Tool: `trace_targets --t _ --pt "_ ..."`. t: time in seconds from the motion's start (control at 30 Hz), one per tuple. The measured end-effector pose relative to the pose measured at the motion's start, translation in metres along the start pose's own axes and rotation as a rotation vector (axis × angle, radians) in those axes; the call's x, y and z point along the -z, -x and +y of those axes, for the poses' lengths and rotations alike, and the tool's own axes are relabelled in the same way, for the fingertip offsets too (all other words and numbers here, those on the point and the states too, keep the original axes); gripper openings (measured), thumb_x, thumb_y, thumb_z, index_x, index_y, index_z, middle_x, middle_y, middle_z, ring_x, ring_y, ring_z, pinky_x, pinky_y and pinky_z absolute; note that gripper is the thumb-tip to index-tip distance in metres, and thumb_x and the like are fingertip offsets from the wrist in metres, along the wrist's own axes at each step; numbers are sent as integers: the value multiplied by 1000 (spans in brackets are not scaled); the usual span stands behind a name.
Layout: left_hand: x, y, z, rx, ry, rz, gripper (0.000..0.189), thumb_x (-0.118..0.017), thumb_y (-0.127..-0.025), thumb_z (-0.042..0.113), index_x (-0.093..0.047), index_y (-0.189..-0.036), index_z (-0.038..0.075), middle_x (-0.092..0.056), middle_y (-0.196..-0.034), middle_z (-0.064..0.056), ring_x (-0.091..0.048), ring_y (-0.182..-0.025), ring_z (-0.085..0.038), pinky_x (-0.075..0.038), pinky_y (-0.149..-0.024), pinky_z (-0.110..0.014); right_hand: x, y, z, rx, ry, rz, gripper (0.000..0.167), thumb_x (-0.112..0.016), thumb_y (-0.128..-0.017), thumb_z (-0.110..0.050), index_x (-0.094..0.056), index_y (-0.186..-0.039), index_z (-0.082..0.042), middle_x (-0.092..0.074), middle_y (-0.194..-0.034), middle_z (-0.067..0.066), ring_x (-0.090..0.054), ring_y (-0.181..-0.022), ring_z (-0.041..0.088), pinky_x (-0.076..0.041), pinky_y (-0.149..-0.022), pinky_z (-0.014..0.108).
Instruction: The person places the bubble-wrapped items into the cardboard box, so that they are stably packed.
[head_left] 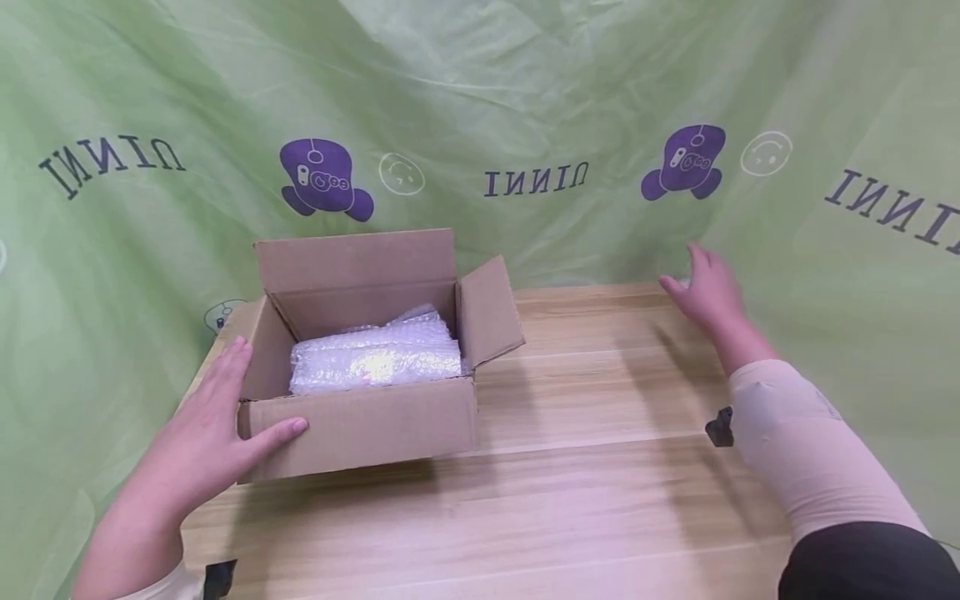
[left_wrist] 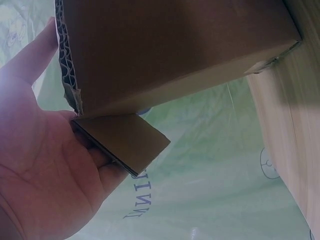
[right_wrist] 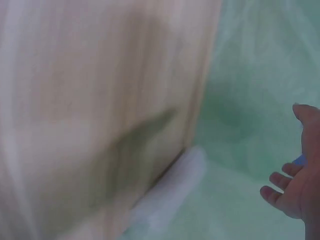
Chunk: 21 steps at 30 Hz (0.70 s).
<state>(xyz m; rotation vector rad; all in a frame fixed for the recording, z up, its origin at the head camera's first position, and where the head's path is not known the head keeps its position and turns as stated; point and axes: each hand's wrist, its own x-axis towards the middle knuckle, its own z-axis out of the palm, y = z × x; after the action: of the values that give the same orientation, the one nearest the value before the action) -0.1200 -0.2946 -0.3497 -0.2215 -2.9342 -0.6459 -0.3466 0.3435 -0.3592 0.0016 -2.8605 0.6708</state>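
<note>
An uncovered cardboard box (head_left: 367, 427) stands on the left of the table, its flaps spread. Inside lies a bundle in clear bubble wrap (head_left: 375, 358). My left hand (head_left: 202, 437) rests on the box's near left corner, thumb across the front cardboard and fingers extended along the left flap. In the left wrist view, those fingers pass partly behind a small flap (left_wrist: 125, 142). Far off at the table's back right, my right hand (head_left: 708, 287) reaches out with fingers spread and holds nothing. A blurred whitish, rounded thing (right_wrist: 170, 192) lies by the table edge in the right wrist view.
A light wood table (head_left: 585, 500) spreads in front and to the right of the box. Green curtain (head_left: 525, 100) with purple prints hangs close behind the table and along both sides. The box's right flap (head_left: 491, 312) sticks outward over the table.
</note>
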Motion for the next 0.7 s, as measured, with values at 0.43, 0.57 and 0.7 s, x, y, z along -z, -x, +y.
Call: trace_targets --t 0.43,0.57,0.7 --pt "-1 2 0 7 -1 9 114 -67 -84 60 7 -158 17 7 -166 -3 1 -152 -35 -9 -117 -65 -14 21 71 -118 139 -54 98 -51 -94 -58 -11 -152 9 -27 -139 46 -29 -122 64 -26 -101 74" --pt "-1 2 1 7 -2 8 114 -67 -84 61 7 -158 17 6 -166 -4 1 -152 -35 -10 -117 -66 -17 28 86 -123 170 -75 90 -59 -94 -45 -19 -147 16 -32 -132 47 -33 -117 63 -30 -97 73" --pt "0 2 2 8 2 8 114 -67 -84 60 7 -158 17 6 -166 -4 0 -152 -35 -11 -116 -66 -19 35 94 -140 180 -113 89 -63 -91 -46 -26 -140 19 -37 -123 46 -37 -110 62 -34 -91 72"
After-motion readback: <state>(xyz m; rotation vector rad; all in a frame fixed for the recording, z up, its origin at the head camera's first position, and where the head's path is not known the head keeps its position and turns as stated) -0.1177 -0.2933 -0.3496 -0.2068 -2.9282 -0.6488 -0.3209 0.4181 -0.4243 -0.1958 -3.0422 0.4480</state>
